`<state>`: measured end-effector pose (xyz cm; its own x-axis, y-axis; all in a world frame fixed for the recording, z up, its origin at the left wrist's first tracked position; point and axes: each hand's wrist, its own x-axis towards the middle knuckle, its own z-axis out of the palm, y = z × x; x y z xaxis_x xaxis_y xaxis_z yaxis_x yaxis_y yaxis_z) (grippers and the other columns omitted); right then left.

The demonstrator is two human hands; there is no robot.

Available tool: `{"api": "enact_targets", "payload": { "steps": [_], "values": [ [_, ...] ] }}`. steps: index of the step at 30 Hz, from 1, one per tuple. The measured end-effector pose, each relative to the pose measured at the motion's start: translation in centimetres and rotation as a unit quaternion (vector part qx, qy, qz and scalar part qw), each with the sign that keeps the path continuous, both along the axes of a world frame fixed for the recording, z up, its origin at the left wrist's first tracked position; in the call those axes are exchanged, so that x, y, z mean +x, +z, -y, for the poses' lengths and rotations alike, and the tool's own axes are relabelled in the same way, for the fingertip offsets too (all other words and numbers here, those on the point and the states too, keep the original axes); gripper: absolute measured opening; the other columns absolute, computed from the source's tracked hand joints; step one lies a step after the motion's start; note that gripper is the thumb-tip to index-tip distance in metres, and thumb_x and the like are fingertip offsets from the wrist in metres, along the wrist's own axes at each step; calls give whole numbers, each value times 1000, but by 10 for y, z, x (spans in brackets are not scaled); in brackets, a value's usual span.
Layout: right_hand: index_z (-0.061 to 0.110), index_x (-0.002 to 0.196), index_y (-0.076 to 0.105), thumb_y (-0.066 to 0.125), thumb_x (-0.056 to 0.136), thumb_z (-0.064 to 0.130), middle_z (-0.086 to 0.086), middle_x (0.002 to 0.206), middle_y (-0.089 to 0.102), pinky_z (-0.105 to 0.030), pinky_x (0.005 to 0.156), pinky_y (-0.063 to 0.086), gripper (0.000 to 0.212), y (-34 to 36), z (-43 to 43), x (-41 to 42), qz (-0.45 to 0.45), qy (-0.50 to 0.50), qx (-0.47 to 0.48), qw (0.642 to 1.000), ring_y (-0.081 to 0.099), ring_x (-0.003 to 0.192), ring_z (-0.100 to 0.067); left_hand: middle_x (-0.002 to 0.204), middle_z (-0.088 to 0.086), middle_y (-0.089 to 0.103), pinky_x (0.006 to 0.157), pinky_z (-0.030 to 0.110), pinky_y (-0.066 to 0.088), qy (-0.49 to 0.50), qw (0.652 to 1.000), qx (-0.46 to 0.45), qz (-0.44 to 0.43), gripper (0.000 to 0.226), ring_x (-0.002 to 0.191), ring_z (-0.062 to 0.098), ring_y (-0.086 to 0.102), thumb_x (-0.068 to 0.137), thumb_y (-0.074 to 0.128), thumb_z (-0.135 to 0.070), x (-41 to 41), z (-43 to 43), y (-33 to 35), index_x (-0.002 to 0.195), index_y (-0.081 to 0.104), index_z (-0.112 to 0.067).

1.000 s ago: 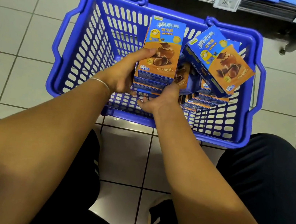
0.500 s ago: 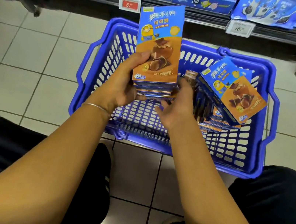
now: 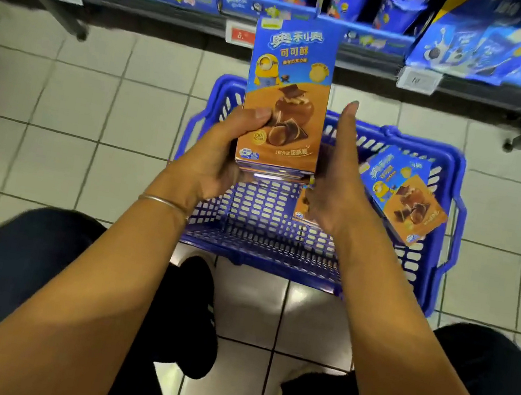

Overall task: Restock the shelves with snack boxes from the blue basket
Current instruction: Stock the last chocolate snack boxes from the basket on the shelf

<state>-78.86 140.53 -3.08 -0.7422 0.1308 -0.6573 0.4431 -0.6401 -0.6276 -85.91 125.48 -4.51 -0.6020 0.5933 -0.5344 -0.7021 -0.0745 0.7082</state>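
I hold a stack of blue and orange snack boxes [image 3: 286,99] upright above the blue basket [image 3: 440,260]. My left hand [image 3: 224,157] grips the stack's left side, thumb across the front. Against the stack's right side my right hand [image 3: 337,175] is pressed flat, fingers pointing up. More of the same snack boxes [image 3: 403,194] lie tilted in the basket's right half. The low shelf [image 3: 166,8] runs across the top of the view, lined with blue packages.
The basket stands on a white tiled floor [image 3: 80,100] in front of the shelf. Price tags [image 3: 419,80] hang on the shelf edge. Metal shelf legs [image 3: 80,34] stand at left and right. My knees and dark shoes [image 3: 196,317] are below the basket.
Both hands have lifted the stack of boxes up out of the basket toward the shelf. The view has tilted upward, so more of the shelf shows.
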Motion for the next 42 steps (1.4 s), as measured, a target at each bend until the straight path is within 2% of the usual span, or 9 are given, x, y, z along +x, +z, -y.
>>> {"api": "enact_targets", "payload": {
  "steps": [3, 7, 11, 13, 17, 19, 25, 30, 42],
  "values": [
    [-3, 148, 44, 33, 88, 81, -32, 144, 50, -60, 113, 40, 104, 74, 5, -4, -42, 39, -36, 998, 52, 131, -48, 99, 5, 80, 75, 43, 63, 2, 1000, 2, 13, 67, 88, 24, 77, 59, 89, -42, 0, 5, 76, 117, 67, -15],
    [9, 147, 51, 37, 96, 69, -19, 143, 58, -53, 113, 42, 80, 203, 13, -3, -106, 56, -53, 991, 55, 133, -37, 100, 5, 77, 69, 38, 63, 14, 1000, 7, 12, 112, 85, 23, 76, 45, 100, -44, 3, 7, 209, 140, 51, -11],
    [5, 150, 45, 51, 84, 64, -21, 147, 53, -56, 117, 36, 88, 358, 9, 7, -143, 78, -13, 987, 50, 136, -38, 93, -1, 79, 67, 34, 63, 5, 1000, -13, -25, 57, 81, 17, 76, 78, 71, -36, 11, 7, 350, 128, 58, -14],
    [7, 148, 46, 60, 80, 59, -20, 141, 59, -53, 110, 46, 87, 435, 3, 14, -138, 88, 33, 986, 58, 129, -38, 90, -4, 78, 63, 29, 61, -18, 998, -25, -57, 57, 77, 14, 75, 74, 70, -37, 20, 2, 427, 125, 59, -14],
    [11, 130, 62, 57, 96, 42, -12, 118, 73, -36, 81, 62, 46, 556, -12, 38, -146, 73, 88, 983, 72, 103, -28, 98, -3, 77, 62, 25, 60, -31, 993, -5, -113, 111, 80, 11, 75, 41, 98, -50, 51, -12, 560, 134, 52, -14],
    [19, 108, 73, 56, 95, 40, -4, 98, 78, -23, 64, 58, 30, 601, -18, 52, -169, 79, 88, 979, 75, 85, -18, 103, -4, 73, 60, 21, 58, -13, 991, -9, -133, 108, 79, 8, 73, 52, 93, -64, 66, -19, 605, 137, 48, -17],
    [19, 142, 56, 58, 95, 44, -8, 136, 66, -50, 101, 53, 53, 679, -34, 104, -237, 62, 127, 961, 64, 123, -30, 118, -10, 76, 80, 27, 59, -1, 978, -33, -204, 75, 109, 10, 73, 94, 14, -76, 105, -46, 677, 132, 63, -34],
    [30, 116, 75, 59, 89, 53, -6, 124, 72, -43, 97, 57, 39, 712, -46, 143, -284, 42, 149, 946, 69, 115, -26, 141, 7, 65, 109, 47, 52, 89, 949, -53, -298, 82, 127, 26, 66, 86, 39, -79, 134, -67, 702, 143, 57, -23],
    [37, 118, 74, 59, 80, 74, -2, 122, 74, -32, 88, 60, 55, 766, -65, 147, -297, 47, 218, 928, 71, 113, -21, 124, 6, 75, 79, 27, 61, 68, 950, 49, -302, 93, 111, 25, 74, 72, 64, -86, 129, -85, 752, 138, 63, -20]
  ]
}}
